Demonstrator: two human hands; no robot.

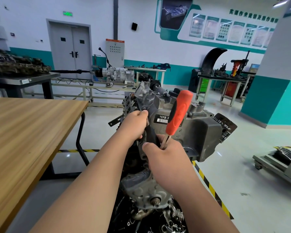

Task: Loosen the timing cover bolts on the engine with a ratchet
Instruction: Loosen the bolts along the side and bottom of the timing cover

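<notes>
"Gripping the ratchet down at its metal shank, not the red handle: why?"

"Judging by the pose, to steer the head. The right hand has fingers and thumb curled tight round the shank just below the handle. The handle stands up and tilts away, in front of the labelled timing cover. The drive end is hidden behind that hand, so I cannot tell whether it sits on a bolt."

"And the left hand?"

"Fingers curled over the upper left edge of the engine, beside the cover. It looks like a brace, steadying the block against the pull to come."

"Where are the bolts?"

"None shows plainly from here. They would lie along the cover's edge, near where the two hands meet. The engine itself stands just right of the wooden table, apart from it, which leaves both forearms room to reach in from the front. Next, I judge, the right hand must slide up the handle for leverage."
</notes>
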